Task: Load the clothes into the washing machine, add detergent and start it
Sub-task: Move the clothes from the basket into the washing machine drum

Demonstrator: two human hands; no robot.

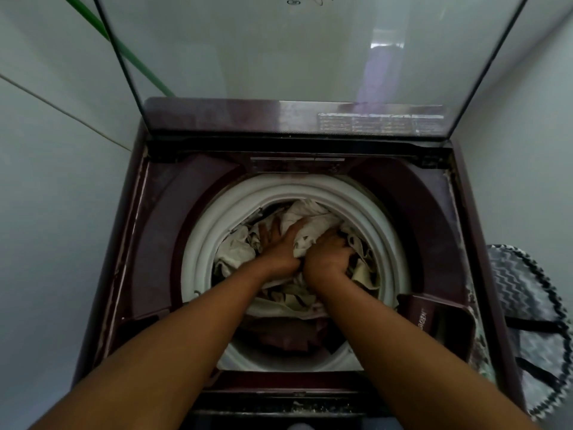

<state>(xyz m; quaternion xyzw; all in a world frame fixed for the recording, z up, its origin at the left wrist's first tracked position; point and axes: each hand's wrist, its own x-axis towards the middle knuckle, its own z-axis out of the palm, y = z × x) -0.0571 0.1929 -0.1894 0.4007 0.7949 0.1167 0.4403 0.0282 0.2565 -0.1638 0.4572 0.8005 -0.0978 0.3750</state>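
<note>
Reading part of a label, "RGEN", on the detergent drawer (424, 318) at near right. Left hand (279, 246) presses flat, fingers spread, on the clothes (235, 252) in the drum (372, 212); right hand (328, 256) is clenched on pale cloth.

The washing machine (148, 243) stands between two walls, its lid (279, 57) raised upright at the back. The drum (198, 243) opens in the middle of the top, and the clothes (235, 252) lie inside it. Both arms reach in from the front: the left hand (279, 246) and the right hand (328, 256) rest side by side on the clothes. The detergent compartment (434, 318) sits at the front right of the drum. A laundry bag (527, 305) stands right of the machine. A hose (130, 54) runs behind the lid at left.
</note>
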